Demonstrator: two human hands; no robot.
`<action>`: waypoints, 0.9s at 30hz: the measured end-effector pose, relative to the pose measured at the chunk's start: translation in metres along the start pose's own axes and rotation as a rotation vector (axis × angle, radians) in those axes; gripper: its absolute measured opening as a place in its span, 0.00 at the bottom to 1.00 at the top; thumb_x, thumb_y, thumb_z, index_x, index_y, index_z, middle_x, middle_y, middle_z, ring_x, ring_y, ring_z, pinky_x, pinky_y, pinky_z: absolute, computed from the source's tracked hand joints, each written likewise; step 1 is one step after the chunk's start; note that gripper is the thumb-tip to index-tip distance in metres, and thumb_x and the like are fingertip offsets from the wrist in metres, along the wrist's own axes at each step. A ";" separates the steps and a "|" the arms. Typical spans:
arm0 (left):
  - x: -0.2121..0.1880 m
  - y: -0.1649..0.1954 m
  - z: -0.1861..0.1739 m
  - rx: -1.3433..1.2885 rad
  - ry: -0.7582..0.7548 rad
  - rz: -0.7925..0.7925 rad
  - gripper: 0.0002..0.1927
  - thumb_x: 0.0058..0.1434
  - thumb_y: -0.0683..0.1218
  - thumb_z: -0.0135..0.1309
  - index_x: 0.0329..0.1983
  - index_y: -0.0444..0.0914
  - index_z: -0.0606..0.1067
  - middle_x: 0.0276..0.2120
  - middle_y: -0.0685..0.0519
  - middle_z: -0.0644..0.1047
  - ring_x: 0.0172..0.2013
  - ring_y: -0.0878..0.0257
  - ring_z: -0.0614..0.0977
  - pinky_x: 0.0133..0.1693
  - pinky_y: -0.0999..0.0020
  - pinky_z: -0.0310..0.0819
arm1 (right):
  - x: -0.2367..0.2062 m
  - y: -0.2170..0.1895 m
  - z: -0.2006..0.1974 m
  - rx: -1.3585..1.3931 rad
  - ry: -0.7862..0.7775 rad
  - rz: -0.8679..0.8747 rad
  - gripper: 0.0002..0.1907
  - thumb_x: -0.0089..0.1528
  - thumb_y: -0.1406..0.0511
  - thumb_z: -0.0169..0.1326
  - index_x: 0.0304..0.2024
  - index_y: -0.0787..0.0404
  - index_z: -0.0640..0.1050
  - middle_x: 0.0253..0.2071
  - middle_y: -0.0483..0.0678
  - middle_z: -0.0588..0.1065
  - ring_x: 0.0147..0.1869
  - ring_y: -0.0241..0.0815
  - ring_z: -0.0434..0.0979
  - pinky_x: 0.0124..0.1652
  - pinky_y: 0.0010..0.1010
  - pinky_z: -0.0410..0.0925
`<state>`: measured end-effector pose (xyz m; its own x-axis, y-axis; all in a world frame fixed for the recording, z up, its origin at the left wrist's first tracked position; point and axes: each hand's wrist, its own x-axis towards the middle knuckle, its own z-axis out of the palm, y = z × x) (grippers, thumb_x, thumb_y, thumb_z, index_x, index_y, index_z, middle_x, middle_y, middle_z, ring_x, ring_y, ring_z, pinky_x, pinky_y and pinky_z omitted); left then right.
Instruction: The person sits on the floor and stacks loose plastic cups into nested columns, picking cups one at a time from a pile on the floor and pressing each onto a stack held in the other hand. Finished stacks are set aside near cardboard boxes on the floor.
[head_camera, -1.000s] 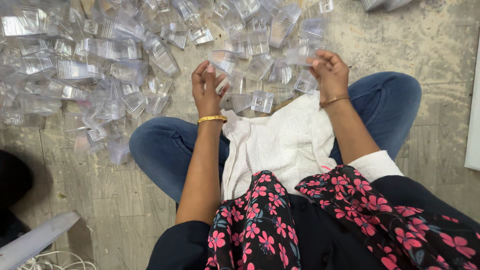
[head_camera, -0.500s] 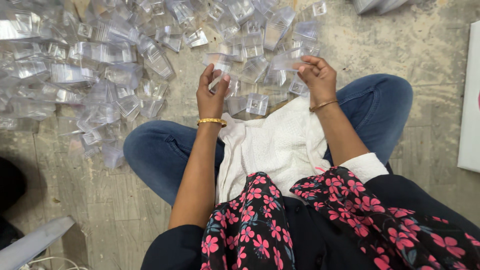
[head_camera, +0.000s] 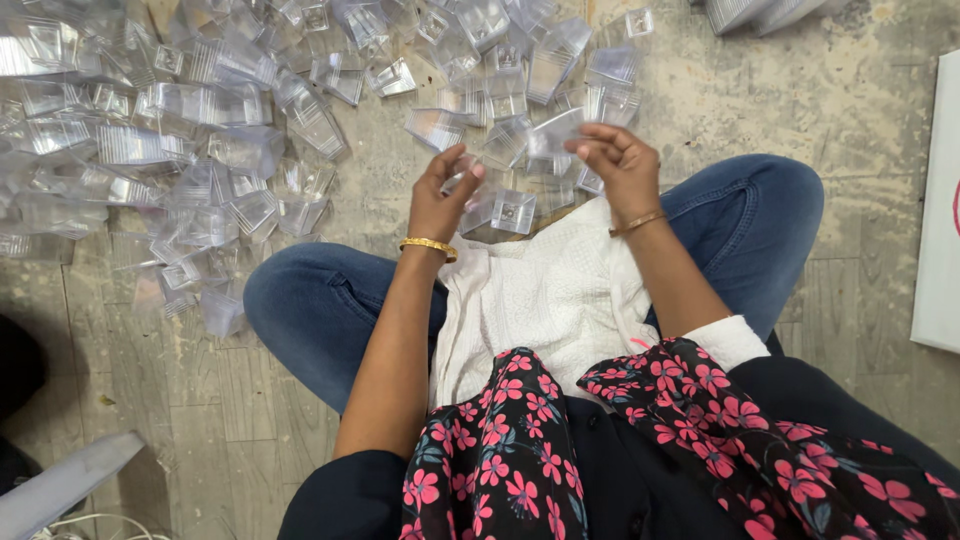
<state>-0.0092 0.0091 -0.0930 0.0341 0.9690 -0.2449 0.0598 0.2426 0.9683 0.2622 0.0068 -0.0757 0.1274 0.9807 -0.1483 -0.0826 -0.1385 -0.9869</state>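
I sit cross-legged on the floor in blue jeans with a white cloth over my lap. My left hand, with a gold bangle at the wrist, pinches a small clear plastic piece at its fingertips. My right hand, also with a thin bangle, holds a clear plastic tray by its edge. Both hands hover just above the front of the lap, close together. Another clear plastic tray lies on the floor between them.
A large heap of clear plastic trays covers the floor at the left and ahead. A white flat board lies at the right edge. A grey bar and white cable sit at the lower left.
Both hands have drawn closer together and nearer to me. The right hand has lifted a clear tray off the pile; the left hand has turned its fingers inward on a small piece.
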 end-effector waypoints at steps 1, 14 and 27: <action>0.000 -0.001 0.001 -0.028 -0.036 -0.029 0.33 0.61 0.55 0.64 0.66 0.36 0.71 0.55 0.45 0.77 0.53 0.60 0.81 0.49 0.68 0.78 | -0.004 -0.001 0.006 -0.008 -0.061 0.006 0.16 0.63 0.71 0.59 0.55 0.65 0.78 0.48 0.51 0.82 0.54 0.36 0.83 0.57 0.28 0.74; -0.009 0.015 0.007 0.231 -0.114 0.333 0.39 0.54 0.48 0.70 0.68 0.35 0.67 0.60 0.43 0.74 0.60 0.52 0.77 0.61 0.63 0.70 | -0.024 0.012 0.034 0.013 -0.399 -0.001 0.16 0.70 0.69 0.53 0.61 0.67 0.75 0.55 0.46 0.78 0.59 0.32 0.76 0.58 0.24 0.69; -0.014 0.036 0.003 0.032 -0.273 0.379 0.29 0.74 0.50 0.56 0.74 0.39 0.64 0.70 0.47 0.67 0.70 0.55 0.67 0.69 0.57 0.58 | -0.019 -0.011 0.050 0.027 -0.512 -0.093 0.18 0.69 0.69 0.56 0.60 0.67 0.74 0.57 0.46 0.75 0.62 0.34 0.75 0.61 0.25 0.70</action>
<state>-0.0043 0.0040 -0.0552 0.3205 0.9400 0.1173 0.0229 -0.1315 0.9911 0.2110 -0.0036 -0.0586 -0.3635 0.9316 -0.0034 -0.1201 -0.0505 -0.9915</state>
